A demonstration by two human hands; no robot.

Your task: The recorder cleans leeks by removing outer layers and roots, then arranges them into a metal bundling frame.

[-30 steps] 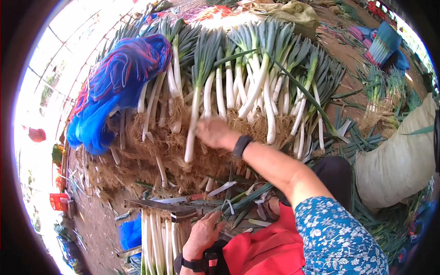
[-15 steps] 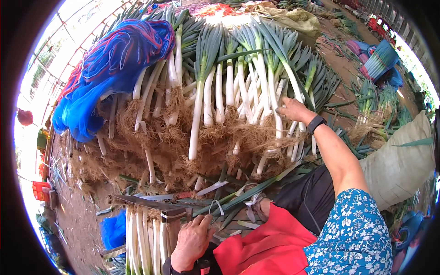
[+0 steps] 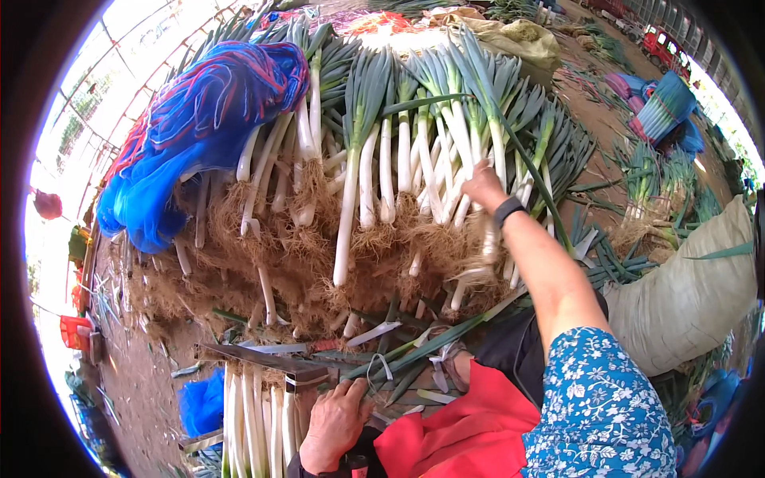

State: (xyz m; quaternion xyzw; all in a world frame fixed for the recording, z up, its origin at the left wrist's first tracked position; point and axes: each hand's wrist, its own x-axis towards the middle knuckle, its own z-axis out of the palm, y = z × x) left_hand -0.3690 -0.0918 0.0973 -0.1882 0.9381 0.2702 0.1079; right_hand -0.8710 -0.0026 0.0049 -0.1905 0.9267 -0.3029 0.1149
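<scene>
My right hand is closed around the white stalk of a leek on the right side of a large pile of leeks. That leek's roots are blurred by motion. Its neighbours lie with green tops pointing away and brown roots toward me. Resting low by the corner of a wooden frame, my left hand has its fingers lightly bent and holds nothing visible. Trimmed white leeks stand in that frame, left of the hand. A knife with a red handle lies just beyond the frame.
A blue net bundle with red cords covers the pile's left end. At right lie a pale stuffed sack and more leeks. Loose leaves and a white tie are near my foot. A red cloth covers my lap.
My right hand has moved slightly left and now grips a leek, whose root end has shifted. The left hand has stayed nearly in place. The whole view has shifted slightly.
</scene>
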